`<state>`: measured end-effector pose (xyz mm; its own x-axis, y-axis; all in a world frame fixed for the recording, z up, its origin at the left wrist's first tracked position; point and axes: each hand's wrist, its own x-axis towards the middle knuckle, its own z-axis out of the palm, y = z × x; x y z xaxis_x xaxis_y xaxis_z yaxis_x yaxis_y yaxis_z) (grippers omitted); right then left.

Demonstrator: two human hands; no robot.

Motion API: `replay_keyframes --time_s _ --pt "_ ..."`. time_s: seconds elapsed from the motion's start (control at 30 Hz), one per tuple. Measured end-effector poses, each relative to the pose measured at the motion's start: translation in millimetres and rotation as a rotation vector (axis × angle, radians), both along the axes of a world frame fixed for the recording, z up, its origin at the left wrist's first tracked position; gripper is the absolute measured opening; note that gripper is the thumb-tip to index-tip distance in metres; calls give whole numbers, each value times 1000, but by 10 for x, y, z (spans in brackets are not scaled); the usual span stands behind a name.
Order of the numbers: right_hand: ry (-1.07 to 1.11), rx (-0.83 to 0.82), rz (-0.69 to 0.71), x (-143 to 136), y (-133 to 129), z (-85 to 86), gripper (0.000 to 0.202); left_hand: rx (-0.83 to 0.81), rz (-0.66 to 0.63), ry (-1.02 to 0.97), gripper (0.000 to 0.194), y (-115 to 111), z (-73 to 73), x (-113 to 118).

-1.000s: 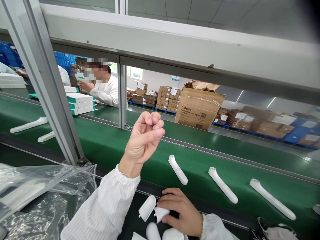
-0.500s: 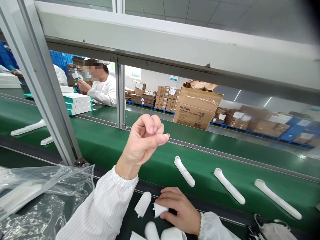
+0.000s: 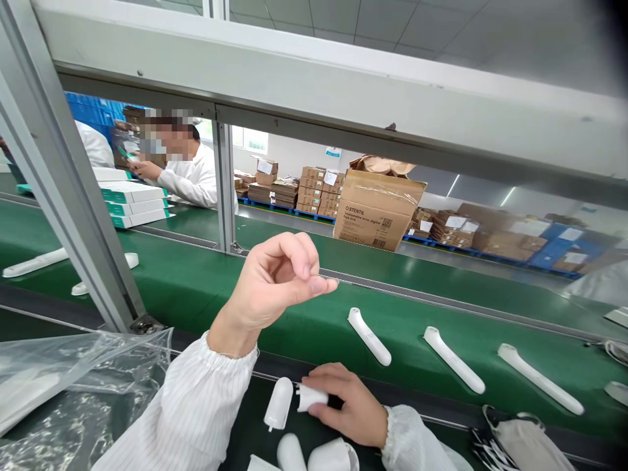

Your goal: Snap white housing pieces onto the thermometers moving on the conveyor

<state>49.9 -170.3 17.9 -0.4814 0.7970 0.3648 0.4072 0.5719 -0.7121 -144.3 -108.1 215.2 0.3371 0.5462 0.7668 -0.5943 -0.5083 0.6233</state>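
Observation:
My left hand [image 3: 277, 281] is raised over the green conveyor belt, thumb and fingertips brought together in a pinch. Whatever it holds, if anything, is too small to make out. Lower down, my right hand [image 3: 346, 405] grips a short white plastic cover [image 3: 312, 398] by its right end, just above the dark work surface. To the left of that lies a similar rounded white cover [image 3: 279, 404]. More white covers [image 3: 290, 451] lie in front, partly cut off by the bottom edge. White curved handheld bodies [image 3: 369, 336] lie spaced out along the belt [image 3: 304, 327].
A clear plastic bag [image 3: 93, 392] lies at lower left; a grey cloth item with straps [image 3: 530, 441] at lower right. A metal post [image 3: 73, 170] and beam [image 3: 314, 85] frame the station. Across the belt are a co-worker [image 3: 191, 173], white boxes [image 3: 135, 206] and a carton [image 3: 377, 209].
The camera view has shifted. My left hand stays raised, its fingers slightly less curled. The white bodies have travelled a little rightward with the belt. My right hand still grips the cover.

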Motion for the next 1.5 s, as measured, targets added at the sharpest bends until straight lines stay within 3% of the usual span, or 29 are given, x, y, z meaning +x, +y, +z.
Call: replay_keyframes --time_s 0.13,0.33,0.47,0.67,1.03,1.2,1.5 --pt "252 -67 -78 64 24 362 36 -2 -22 67 24 -26 11 -9" --pt "542 -38 -161 107 -169 1149 43 -38 -100 138 29 -56 89 -47" --pt "590 36 -215 137 -379 1408 36 -13 -262 241 29 -17 102 -99" --pt "640 28 -174 142 -454 1424 34 33 -370 320 31 27 77 -113" --pt "682 -1 -77 105 -487 1476 33 74 -432 378 30 -52 130 -61" --pt "615 83 -118 83 -498 1477 36 84 -432 392 31 -51 149 -67" --pt "395 380 -262 56 -529 1460 45 99 -431 398 34 2 97 -135"
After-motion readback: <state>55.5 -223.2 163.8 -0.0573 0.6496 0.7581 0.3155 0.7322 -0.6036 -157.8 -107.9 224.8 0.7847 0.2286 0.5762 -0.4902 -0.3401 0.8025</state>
